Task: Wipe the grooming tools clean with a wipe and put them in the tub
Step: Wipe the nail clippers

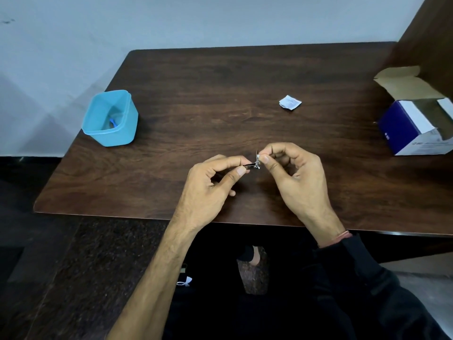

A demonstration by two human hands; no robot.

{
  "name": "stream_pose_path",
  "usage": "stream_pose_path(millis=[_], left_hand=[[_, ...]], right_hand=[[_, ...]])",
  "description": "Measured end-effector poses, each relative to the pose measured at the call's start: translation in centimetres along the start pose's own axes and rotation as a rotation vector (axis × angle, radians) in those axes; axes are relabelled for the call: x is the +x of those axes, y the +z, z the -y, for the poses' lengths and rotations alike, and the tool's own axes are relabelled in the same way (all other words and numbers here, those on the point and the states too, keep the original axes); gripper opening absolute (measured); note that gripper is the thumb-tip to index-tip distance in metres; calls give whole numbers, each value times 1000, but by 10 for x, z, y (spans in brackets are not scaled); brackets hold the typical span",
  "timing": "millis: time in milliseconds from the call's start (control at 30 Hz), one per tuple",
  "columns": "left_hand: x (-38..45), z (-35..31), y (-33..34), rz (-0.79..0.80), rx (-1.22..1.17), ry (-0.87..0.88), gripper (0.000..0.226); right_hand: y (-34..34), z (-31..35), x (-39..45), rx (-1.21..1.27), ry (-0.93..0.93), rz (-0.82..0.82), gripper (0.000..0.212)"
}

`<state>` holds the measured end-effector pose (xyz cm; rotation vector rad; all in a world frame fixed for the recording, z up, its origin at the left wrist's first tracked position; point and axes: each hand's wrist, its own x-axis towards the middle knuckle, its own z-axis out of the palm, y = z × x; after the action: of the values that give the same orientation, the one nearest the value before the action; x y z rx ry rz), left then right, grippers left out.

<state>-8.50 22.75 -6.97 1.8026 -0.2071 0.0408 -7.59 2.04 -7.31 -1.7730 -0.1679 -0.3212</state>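
Observation:
Above the table's front middle, my left hand (215,179) pinches a small metal nail clipper (252,165) between thumb and forefinger. Its lever stands swung up at the right end. My right hand (294,173) pinches a small white wipe (260,158) against that end of the clipper. A light blue plastic tub (110,119) stands open at the table's left, with a blue-handled tool (113,123) lying inside it.
A torn white wipe wrapper (290,102) lies on the dark wooden table (196,94) right of centre. An open blue and white cardboard box (416,119) sits at the right edge. A pale wall runs behind the table.

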Motion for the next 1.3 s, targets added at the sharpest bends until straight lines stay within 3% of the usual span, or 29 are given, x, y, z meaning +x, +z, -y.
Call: stream_pose_path(millis=[100, 400, 567, 800, 1300], left_hand=[[1, 1, 0, 72, 50, 10, 22], [-3, -3, 3, 22, -41, -53, 13], [-2, -4, 4, 0, -69, -81, 21], [0, -1, 8, -76, 0, -18, 12], [1, 1, 8, -254, -177, -44, 13]], right_hand=[[1, -1, 0, -35, 1, 76, 14], [0, 0, -1, 25, 39, 118, 13], [-1, 2, -1, 40, 67, 121, 14], [-1, 1, -2, 67, 90, 108, 15], [1, 5, -3, 88, 107, 32, 5]])
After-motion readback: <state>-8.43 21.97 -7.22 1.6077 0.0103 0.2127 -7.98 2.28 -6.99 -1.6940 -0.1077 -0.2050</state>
